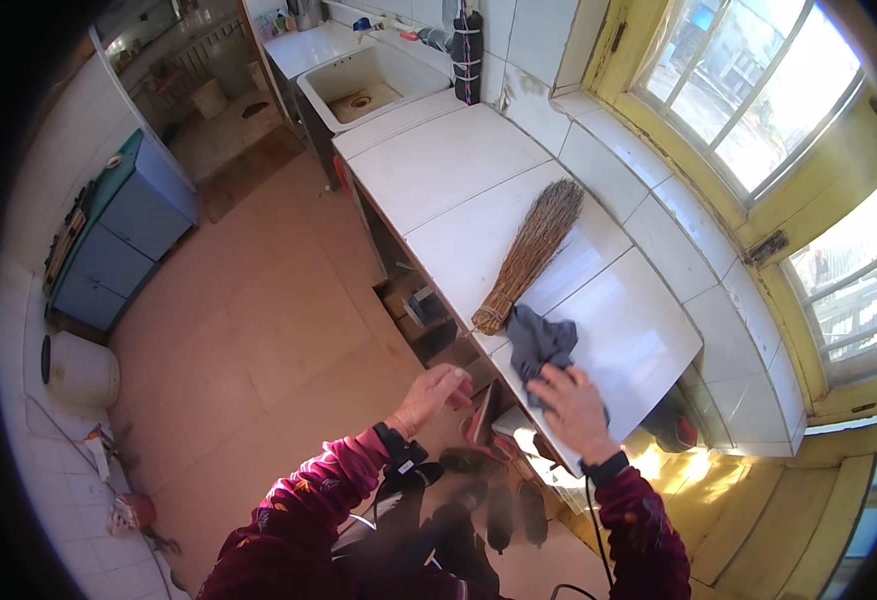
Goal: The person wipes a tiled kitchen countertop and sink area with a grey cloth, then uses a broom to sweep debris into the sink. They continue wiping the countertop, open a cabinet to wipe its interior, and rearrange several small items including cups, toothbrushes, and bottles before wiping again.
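Observation:
My right hand (575, 416) rests on a crumpled dark grey cloth (540, 341) at the near end of the white tiled counter (476, 176). Its fingers are spread and press into the near part of the cloth. Just beyond the cloth lies a twig hand broom (532, 251), its bound end towards me and its bristles towards the window wall. My left hand (432, 397) hovers off the counter's front edge, loosely curled, with nothing seen in it.
A white sink (367, 86) adjoins the counter's far end. Slippers (498, 517) stand on the floor by my feet, near shelves (427, 315) under the counter. To the left are a blue cabinet (131, 232) and a white drum (86, 371). A yellow-framed window (753, 90) lines the right wall.

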Demonstrator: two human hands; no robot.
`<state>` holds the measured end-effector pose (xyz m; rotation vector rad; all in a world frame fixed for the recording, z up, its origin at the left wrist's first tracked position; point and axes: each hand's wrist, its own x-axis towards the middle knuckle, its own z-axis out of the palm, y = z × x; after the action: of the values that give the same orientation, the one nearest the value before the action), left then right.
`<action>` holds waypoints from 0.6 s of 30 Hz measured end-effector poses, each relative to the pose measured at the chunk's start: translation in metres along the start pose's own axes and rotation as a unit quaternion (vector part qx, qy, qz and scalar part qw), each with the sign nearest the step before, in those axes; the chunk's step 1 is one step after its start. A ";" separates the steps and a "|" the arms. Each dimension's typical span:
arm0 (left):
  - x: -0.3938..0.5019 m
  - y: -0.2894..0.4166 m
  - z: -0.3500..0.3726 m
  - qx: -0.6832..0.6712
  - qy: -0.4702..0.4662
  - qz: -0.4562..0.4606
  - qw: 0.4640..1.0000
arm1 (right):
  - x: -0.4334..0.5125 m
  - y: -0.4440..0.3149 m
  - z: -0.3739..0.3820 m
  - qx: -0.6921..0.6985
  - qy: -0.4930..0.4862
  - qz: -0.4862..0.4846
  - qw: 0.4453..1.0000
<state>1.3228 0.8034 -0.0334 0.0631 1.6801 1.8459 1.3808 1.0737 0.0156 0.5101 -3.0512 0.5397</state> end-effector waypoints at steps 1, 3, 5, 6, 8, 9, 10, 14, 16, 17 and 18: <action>0.001 0.005 -0.005 -0.001 -0.004 -0.003 1.000 | -0.011 -0.016 0.000 0.033 -0.017 -0.013 0.999; 0.003 0.012 -0.013 0.001 -0.018 -0.010 1.000 | -0.026 -0.044 -0.002 0.187 -0.052 0.002 0.981; -0.002 0.015 -0.016 0.025 -0.051 -0.030 0.998 | -0.040 -0.072 -0.002 0.390 -0.008 0.066 0.918; -0.004 0.017 -0.016 0.042 -0.065 -0.045 0.996 | -0.044 -0.082 -0.004 0.489 -0.015 0.123 0.864; -0.011 0.022 -0.016 0.028 -0.117 -0.033 0.992 | -0.046 -0.101 0.000 0.711 -0.003 0.272 0.648; -0.017 0.025 -0.016 0.030 -0.135 -0.041 0.990 | -0.046 -0.110 0.002 0.804 0.003 0.312 0.506; -0.021 0.031 -0.020 0.032 -0.173 -0.040 0.984 | -0.042 -0.115 0.004 0.777 0.029 0.264 0.571; -0.047 0.053 -0.042 -0.045 -0.209 0.012 0.977 | -0.008 -0.131 0.017 0.938 0.018 0.284 0.197; -0.054 0.062 -0.053 0.008 -0.169 0.009 0.985 | 0.009 -0.140 0.021 0.952 0.019 0.223 0.210; -0.058 0.067 -0.061 0.039 -0.143 0.003 0.989 | 0.018 -0.146 0.023 0.959 0.013 0.184 0.216; -0.064 0.073 -0.069 0.086 -0.086 0.008 0.993 | 0.022 -0.152 0.024 0.949 0.018 0.175 0.263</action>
<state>1.3129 0.7137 0.0442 0.2987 1.7156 1.6529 1.4090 0.9233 0.0449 -0.4571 -0.4253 3.4199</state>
